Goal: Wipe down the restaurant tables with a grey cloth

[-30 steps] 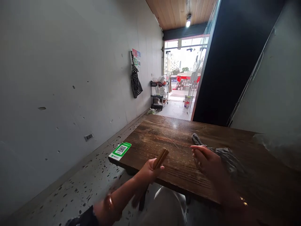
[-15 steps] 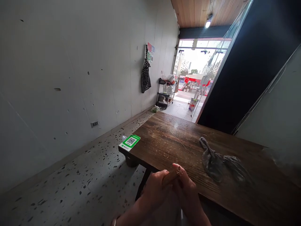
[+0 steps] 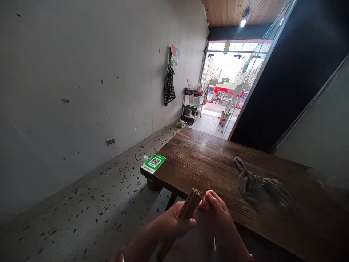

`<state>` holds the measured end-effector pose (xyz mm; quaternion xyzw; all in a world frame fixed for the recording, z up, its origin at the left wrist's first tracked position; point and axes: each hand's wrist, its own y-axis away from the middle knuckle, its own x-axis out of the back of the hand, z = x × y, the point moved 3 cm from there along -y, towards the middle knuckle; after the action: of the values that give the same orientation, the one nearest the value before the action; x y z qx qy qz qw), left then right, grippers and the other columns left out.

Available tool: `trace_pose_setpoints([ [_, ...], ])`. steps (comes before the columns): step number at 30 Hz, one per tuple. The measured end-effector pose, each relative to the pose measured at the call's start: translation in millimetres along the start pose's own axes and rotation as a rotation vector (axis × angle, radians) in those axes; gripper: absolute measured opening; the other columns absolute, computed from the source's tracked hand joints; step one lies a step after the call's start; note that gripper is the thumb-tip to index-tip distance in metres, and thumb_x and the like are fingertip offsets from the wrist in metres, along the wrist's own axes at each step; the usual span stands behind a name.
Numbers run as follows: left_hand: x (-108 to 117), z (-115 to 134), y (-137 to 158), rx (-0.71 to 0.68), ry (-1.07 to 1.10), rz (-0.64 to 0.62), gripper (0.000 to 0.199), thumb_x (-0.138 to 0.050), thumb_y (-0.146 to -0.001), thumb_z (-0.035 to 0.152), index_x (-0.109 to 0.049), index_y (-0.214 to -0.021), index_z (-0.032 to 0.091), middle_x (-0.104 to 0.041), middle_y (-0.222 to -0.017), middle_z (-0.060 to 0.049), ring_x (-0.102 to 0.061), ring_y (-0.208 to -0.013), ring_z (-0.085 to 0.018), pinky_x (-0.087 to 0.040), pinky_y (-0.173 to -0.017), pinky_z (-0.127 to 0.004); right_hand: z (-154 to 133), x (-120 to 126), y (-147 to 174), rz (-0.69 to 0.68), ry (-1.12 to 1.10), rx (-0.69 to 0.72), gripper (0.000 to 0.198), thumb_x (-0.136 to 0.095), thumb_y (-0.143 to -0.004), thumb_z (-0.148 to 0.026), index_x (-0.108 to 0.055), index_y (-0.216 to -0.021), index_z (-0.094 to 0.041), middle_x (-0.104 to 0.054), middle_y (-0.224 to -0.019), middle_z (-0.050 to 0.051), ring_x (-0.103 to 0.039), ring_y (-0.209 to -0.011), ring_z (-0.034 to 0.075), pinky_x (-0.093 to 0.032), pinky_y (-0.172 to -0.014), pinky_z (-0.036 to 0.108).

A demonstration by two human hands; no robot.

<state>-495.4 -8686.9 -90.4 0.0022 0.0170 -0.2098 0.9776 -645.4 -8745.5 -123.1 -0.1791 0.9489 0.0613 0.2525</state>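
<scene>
Hands meet at the near edge of the desk [image 3: 207, 160], low in the head view. Left hand [image 3: 170, 225] is closed around a bundle of brown wooden chopsticks [image 3: 191, 203]; the bundle is tilted, upper ends pointing up and away from the person, lower part hidden inside the grip. Right hand [image 3: 216, 218] is curled beside the bundle, fingertips touching its upper end; whether it actually clamps the sticks cannot be told. Both hands hang just in front of the desk edge, above the floor [image 3: 89, 218].

Desk surface: dark, worn wood. Grey cloth [image 3: 256, 187] lies crumpled on it, to the right of the hands and apart from them, one twisted end pointing toward the far side. Green-and-white QR code card [image 3: 153, 163] rests on the left corner of the desk, well apart from the hands.

Surroundings: pale wall [image 3: 81, 72] runs along the left. Checked apron [image 3: 169, 83] hangs on it farther back. Small shelf cart [image 3: 192, 107] carrying bags stands near the open entrance. Floor is speckled terrazzo. Lamp [image 3: 242, 22] is lit on the wooden ceiling.
</scene>
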Motion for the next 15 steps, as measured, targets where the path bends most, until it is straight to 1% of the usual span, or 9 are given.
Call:
trace_pose_setpoints([
  [2, 8, 1, 1, 0.007, -0.031, 0.005, 0.039, -0.068, -0.076, 0.043, -0.039, -0.064, 0.020, -0.033, -0.056, 0.008, -0.029, -0.051, -0.006, -0.023, -0.048, -0.022, -1, -2, 5, -0.063, -0.039, -0.050, 0.038, -0.069, -0.083, -0.045, -0.050, -0.061, -0.021, -0.042, -0.056, -0.006, -0.052, -0.060, 0.013, -0.049, -0.069, 0.028],
  [4, 13, 1, 1, 0.018, -0.075, -0.017, 0.040, -0.068, -0.077, 0.043, -0.037, -0.064, 0.021, -0.033, -0.057, 0.008, -0.029, -0.052, -0.006, -0.023, -0.049, -0.023, -6, 1, 9, -0.078, -0.101, -0.086, 0.035, -0.069, -0.084, -0.040, -0.050, -0.060, -0.021, -0.038, -0.055, -0.007, -0.047, -0.057, 0.011, -0.050, -0.073, 0.029],
  [6, 14, 1, 2, 0.007, -0.136, -0.045, 0.035, -0.067, -0.078, 0.038, -0.039, -0.068, 0.020, -0.035, -0.061, 0.008, -0.031, -0.056, -0.007, -0.026, -0.052, -0.023, -16, 6, 11, -0.053, -0.206, -0.087, 0.027, -0.069, -0.084, -0.037, -0.056, -0.067, -0.022, -0.039, -0.056, -0.007, -0.047, -0.059, 0.011, -0.050, -0.080, 0.030],
  [8, 13, 2, 2, 0.003, -0.242, -0.046, 0.024, -0.065, -0.079, 0.033, -0.044, -0.076, 0.020, -0.039, -0.067, 0.007, -0.034, -0.061, -0.009, -0.030, -0.057, -0.024, -29, 8, 12, -0.031, -0.265, -0.033, 0.016, -0.068, -0.086, -0.035, -0.060, -0.078, -0.024, -0.041, -0.057, -0.008, -0.047, -0.060, 0.011, -0.051, -0.081, 0.031],
  [10, 10, 2, 2, 0.028, -0.399, -0.039, 0.018, -0.062, -0.080, 0.029, -0.047, -0.083, 0.021, -0.044, -0.072, 0.006, -0.039, -0.066, -0.010, -0.032, -0.061, -0.025, -41, 6, 13, -0.038, -0.233, 0.045, 0.009, -0.066, -0.087, -0.034, -0.062, -0.091, -0.027, -0.047, -0.062, -0.008, -0.043, -0.056, 0.010, -0.049, -0.071, 0.029],
  [12, 6, 2, 0, 0.058, -0.563, -0.013, 0.016, -0.061, -0.080, 0.028, -0.047, -0.085, 0.022, -0.049, -0.075, 0.006, -0.043, -0.067, -0.012, -0.032, -0.061, -0.025, -49, 0, 15, -0.067, -0.132, 0.117, 0.016, -0.063, -0.089, -0.035, -0.061, -0.104, -0.029, -0.054, -0.071, -0.006, -0.040, -0.054, 0.009, -0.044, -0.061, 0.026],
  [13, 5, 2, -1, 0.067, -0.626, 0.001, 0.016, -0.060, -0.080, 0.027, -0.046, -0.085, 0.022, -0.051, -0.075, 0.005, -0.044, -0.068, -0.013, -0.032, -0.062, -0.026, -52, -3, 17, -0.084, -0.071, 0.152, 0.019, -0.061, -0.090, -0.037, -0.061, -0.108, -0.029, -0.056, -0.074, -0.004, -0.040, -0.055, 0.010, -0.042, -0.060, 0.026],
  [15, 2, 1, -5, 0.073, -0.700, 0.039, 0.016, -0.059, -0.079, 0.026, -0.045, -0.084, 0.023, -0.053, -0.075, 0.005, -0.046, -0.068, -0.014, -0.032, -0.062, -0.026, -56, -9, 22, -0.107, 0.054, 0.212, 0.023, -0.056, -0.093, -0.041, -0.061, -0.111, -0.029, -0.057, -0.076, -0.003, -0.041, -0.058, 0.011, -0.041, -0.062, 0.028],
])
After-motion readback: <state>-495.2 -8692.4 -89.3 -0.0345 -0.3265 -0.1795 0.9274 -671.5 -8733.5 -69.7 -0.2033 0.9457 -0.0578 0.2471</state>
